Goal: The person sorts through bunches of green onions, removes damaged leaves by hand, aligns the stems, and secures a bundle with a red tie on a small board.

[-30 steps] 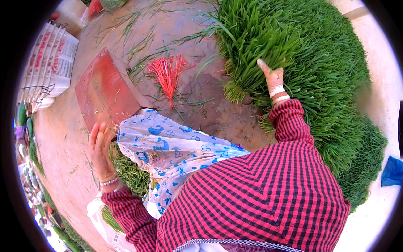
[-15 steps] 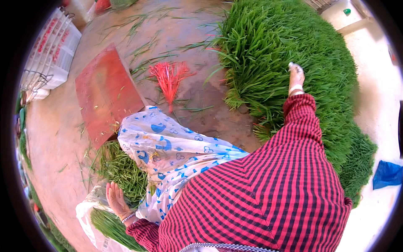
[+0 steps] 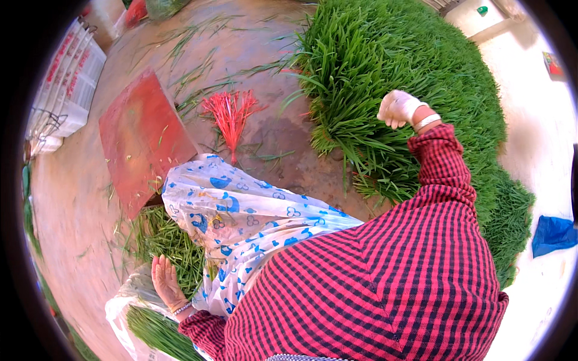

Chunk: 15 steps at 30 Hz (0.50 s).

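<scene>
My right hand, in a pale glove, is closed into a fist on top of the big heap of long green leaves at the right; whether stalks are inside the fist is not clear. My left hand lies flat with fingers apart on a small pile of cut green leaves at the lower left. A white cloth with blue print covers my lap between the two hands. Both sleeves are red and black check.
A red square board lies on the brown ground ahead. A bundle of red ties rests beside it. White printed sacks sit at the far left, a white bag of greens by my left wrist, a blue bag at the right.
My right hand went from open on the heap's near edge to a fist farther up on it. My left hand left the red board and dropped back onto the small cut pile.
</scene>
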### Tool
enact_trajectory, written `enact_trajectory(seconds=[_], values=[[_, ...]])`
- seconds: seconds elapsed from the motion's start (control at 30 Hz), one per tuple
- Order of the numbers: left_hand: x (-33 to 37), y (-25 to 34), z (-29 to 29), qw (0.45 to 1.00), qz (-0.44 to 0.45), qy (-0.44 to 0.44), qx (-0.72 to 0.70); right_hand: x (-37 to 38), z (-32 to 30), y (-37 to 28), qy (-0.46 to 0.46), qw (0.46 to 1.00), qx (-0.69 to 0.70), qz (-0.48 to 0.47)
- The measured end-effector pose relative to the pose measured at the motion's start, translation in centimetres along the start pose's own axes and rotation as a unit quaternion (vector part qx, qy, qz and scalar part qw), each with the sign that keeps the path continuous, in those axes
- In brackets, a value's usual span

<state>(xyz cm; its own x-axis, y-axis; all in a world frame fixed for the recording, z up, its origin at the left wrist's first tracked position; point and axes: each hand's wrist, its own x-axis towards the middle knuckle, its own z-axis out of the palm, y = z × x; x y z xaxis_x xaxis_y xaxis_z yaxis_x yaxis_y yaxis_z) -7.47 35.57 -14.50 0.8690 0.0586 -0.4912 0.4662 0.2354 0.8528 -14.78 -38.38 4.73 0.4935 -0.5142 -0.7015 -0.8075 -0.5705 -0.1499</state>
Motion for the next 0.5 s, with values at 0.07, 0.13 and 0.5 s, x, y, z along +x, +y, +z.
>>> enact_trajectory(seconds=[0.07, 0.13, 0.5], values=[[-0.9, -0.5, -0.3, 1.0, -0.005, 0.014, 0.003, 1.5, 1.7, 0.2, 0.006, 0.996, -0.071, 0.053], [-1.8, -1.6, -1.5, 0.999, -0.005, 0.038, -0.018, 2.4, 2.2, -1.1, 0.067, 0.992, -0.104, 0.016], [-9.0, -2.1, -0.8, 0.978, -0.089, 0.188, -0.001, 18.3, 22.4, -17.1, -0.101, 0.94, -0.002, -0.326]])
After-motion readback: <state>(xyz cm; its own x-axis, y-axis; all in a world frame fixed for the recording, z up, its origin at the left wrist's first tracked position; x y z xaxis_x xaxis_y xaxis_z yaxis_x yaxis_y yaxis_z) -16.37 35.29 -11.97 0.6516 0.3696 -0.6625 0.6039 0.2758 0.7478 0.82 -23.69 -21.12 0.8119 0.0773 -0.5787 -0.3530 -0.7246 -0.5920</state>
